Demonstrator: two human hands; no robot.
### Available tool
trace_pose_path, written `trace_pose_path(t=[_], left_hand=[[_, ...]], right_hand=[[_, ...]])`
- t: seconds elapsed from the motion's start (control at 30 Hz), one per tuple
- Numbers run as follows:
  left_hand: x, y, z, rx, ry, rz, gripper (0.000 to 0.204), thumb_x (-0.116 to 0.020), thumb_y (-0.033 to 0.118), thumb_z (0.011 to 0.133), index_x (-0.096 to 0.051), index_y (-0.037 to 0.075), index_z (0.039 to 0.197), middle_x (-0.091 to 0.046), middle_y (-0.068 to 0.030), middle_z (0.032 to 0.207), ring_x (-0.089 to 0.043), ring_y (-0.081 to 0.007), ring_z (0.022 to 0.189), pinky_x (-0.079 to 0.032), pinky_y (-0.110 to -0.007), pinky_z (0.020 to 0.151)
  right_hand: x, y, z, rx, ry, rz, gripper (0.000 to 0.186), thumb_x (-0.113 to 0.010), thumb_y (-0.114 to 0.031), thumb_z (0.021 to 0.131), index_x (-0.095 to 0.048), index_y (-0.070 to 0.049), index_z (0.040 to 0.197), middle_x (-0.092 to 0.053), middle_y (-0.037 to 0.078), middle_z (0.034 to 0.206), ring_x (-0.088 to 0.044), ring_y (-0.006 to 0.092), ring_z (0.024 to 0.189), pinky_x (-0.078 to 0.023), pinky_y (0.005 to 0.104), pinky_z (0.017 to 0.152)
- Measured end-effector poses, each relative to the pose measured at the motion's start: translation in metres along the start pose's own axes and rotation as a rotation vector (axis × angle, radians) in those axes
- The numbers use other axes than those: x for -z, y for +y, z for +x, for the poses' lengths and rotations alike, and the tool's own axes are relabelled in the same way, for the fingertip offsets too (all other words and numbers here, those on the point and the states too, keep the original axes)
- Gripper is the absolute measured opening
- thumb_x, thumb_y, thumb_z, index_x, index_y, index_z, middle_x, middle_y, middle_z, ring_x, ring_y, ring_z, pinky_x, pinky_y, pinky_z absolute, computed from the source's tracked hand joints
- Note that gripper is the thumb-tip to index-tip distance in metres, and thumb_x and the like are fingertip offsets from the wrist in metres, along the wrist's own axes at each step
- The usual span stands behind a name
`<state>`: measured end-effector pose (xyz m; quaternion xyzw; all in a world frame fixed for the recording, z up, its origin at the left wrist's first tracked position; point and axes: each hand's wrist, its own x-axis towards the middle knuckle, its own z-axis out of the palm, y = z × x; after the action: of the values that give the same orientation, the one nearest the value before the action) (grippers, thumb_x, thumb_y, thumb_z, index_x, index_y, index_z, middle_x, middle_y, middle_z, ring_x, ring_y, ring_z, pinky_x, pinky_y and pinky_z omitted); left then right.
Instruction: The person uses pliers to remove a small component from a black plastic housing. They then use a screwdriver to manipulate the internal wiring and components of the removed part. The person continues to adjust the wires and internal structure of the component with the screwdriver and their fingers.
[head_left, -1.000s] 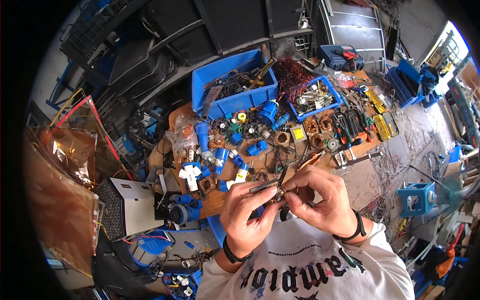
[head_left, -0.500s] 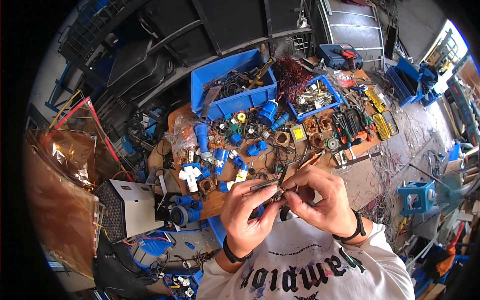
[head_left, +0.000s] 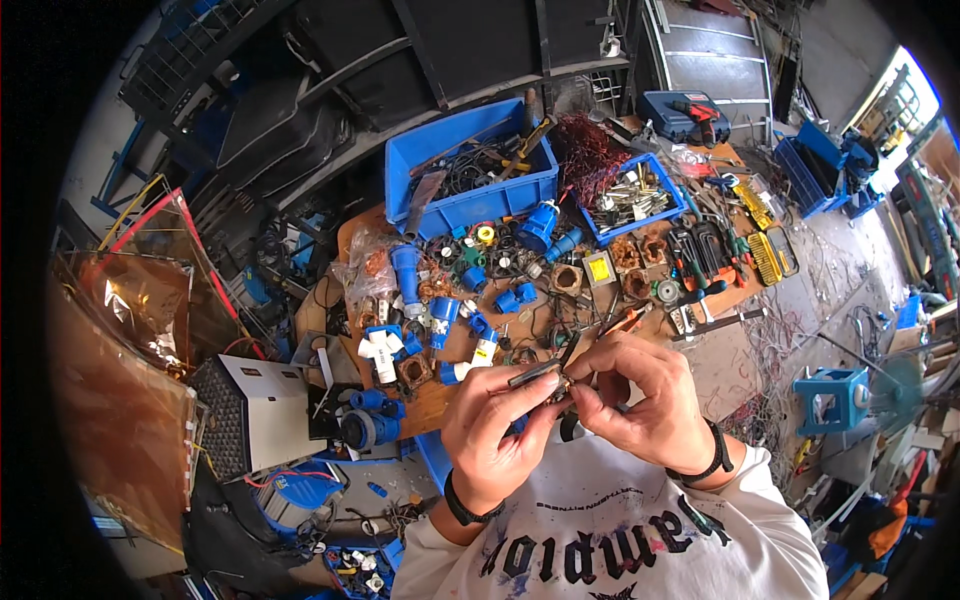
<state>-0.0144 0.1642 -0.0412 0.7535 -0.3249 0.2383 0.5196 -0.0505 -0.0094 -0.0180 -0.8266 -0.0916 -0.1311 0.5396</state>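
Close to my chest, my hands meet over a small dark metallic part [head_left: 557, 393] whose kind I cannot make out. My left hand [head_left: 483, 428] is closed around it, thumb and fingers pinching from the left. A short dark bar-like piece [head_left: 532, 375] lies along the left fingertips. On the other side, my right hand [head_left: 640, 395] pinches at the same part with thumb and index finger; its fingertips touch it. A thin dark rod [head_left: 569, 347] sticks up between the hands. Fingers cover much of what is held.
Beyond my hands, a wooden bench [head_left: 520, 327] carries blue sockets [head_left: 443, 322] and rusty square boxes [head_left: 567, 279]. A blue crate [head_left: 480, 212] of tools and a blue tray [head_left: 640, 222] of bolts stand behind. Pliers and clamps [head_left: 710, 248] lie right. A blue stool [head_left: 832, 400] stands on the floor.
The fingertips shift slightly around the small part, and the dark bar tilts a little. Both hands stay in nearly the same place. The whole view moves slightly.
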Motion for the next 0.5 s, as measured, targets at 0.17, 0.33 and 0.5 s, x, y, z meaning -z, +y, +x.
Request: trace_pose_path(t=[0.17, 0.33, 0.5], left_hand=[[-0.0024, 0.0006, -0.0015, 0.001, -0.006, 0.016, 0.042, -0.082, -0.01, 0.06, -0.069, 0.006, 0.097, -0.067, -0.0102, 0.091, -0.066, -0.023, 0.08, -0.051, -0.031, 0.067], [-0.0048, 0.0018, -0.0029, -0.007, -0.009, 0.024, 0.041, -0.079, -0.011, 0.06, -0.07, 0.007, 0.096, -0.068, -0.0102, 0.092, -0.066, -0.0235, 0.08, -0.052, -0.031, 0.066], [-0.0065, 0.004, -0.0038, 0.023, -0.025, 0.036, 0.04, -0.076, -0.012, 0.06, -0.071, 0.006, 0.096, -0.068, -0.0104, 0.092, -0.067, -0.0241, 0.08, -0.052, -0.031, 0.066]], right_hand=[[0.0, -0.0014, -0.0014, -0.003, 0.012, 0.002, 0.016, -0.072, -0.006, 0.078, -0.066, -0.005, 0.093, -0.055, 0.005, 0.072, -0.05, 0.0135, 0.052, -0.041, 0.0288, 0.047], [-0.0006, -0.0004, -0.0043, -0.004, 0.024, -0.001, 0.016, -0.072, -0.005, 0.078, -0.064, -0.005, 0.092, -0.057, 0.005, 0.076, -0.054, 0.0131, 0.054, -0.044, 0.0281, 0.049], [-0.003, 0.0027, -0.0058, 0.017, 0.05, -0.024, 0.016, -0.071, -0.003, 0.078, -0.062, -0.004, 0.091, -0.058, 0.005, 0.077, -0.056, 0.0125, 0.055, -0.046, 0.0278, 0.051]])
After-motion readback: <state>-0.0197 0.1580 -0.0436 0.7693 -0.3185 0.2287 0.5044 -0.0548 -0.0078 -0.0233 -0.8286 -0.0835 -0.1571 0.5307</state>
